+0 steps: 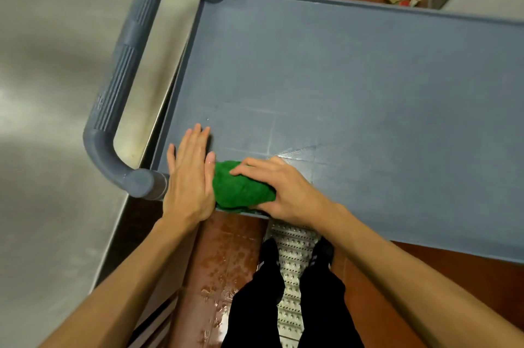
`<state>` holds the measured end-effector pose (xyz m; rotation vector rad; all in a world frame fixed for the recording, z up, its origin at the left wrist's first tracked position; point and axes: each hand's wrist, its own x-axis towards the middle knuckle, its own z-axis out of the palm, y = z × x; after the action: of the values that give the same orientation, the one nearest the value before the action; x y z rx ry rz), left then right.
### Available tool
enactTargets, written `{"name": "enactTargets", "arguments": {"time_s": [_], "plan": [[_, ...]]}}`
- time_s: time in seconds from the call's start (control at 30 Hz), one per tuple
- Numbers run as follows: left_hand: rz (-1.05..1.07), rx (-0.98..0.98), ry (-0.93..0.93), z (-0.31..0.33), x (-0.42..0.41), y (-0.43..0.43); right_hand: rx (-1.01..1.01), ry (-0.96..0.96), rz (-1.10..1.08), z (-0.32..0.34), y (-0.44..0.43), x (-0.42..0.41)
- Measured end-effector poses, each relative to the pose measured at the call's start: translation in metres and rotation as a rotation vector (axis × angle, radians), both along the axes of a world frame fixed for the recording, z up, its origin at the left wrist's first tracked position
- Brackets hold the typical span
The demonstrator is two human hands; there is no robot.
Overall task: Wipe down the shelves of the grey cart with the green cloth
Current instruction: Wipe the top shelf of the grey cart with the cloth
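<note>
bunched green terry cloth [241, 188] | lying at near-left corner | on top shelf of grey plastic cart [354, 92], damp-streaked

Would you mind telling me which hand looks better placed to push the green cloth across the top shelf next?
The right hand, probably: it already lies over the green cloth at the top shelf's near edge. The left hand lies flat beside the cloth, next to the cart handle.

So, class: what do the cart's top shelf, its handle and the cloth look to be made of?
Top shelf: matte grey moulded plastic, probably, with a raised rim. Handle: likely the same plastic, ribbed for grip. Cloth: green looped terry fabric, seemingly.
</note>
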<state>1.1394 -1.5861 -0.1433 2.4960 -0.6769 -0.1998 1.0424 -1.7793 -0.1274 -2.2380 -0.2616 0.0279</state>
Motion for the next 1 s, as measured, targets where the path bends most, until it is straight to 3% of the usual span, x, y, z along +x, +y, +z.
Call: {"name": "enactTargets", "arguments": {"time_s": [0.2, 0.53, 0.63, 0.77, 1.0], "plan": [[-0.025, 0.067, -0.014, 0.003, -0.001, -0.003, -0.001, 0.089, 0.049, 0.011, -0.03, -0.017], [-0.027, 0.126, -0.023, 0.002, 0.0, -0.003, -0.004, 0.314, -0.177, 0.026, -0.143, -0.13], [-0.004, 0.137, -0.061, 0.004, -0.005, -0.008, -0.046, 0.267, -0.246, 0.027, -0.154, -0.152], [0.059, 0.136, -0.125, 0.011, -0.027, -0.025, -0.245, 0.18, -0.221, 0.026, -0.153, -0.163], [-0.171, 0.059, -0.182, 0.022, -0.007, -0.167, -0.391, 0.07, -0.116, 0.023, -0.145, -0.157]]}}
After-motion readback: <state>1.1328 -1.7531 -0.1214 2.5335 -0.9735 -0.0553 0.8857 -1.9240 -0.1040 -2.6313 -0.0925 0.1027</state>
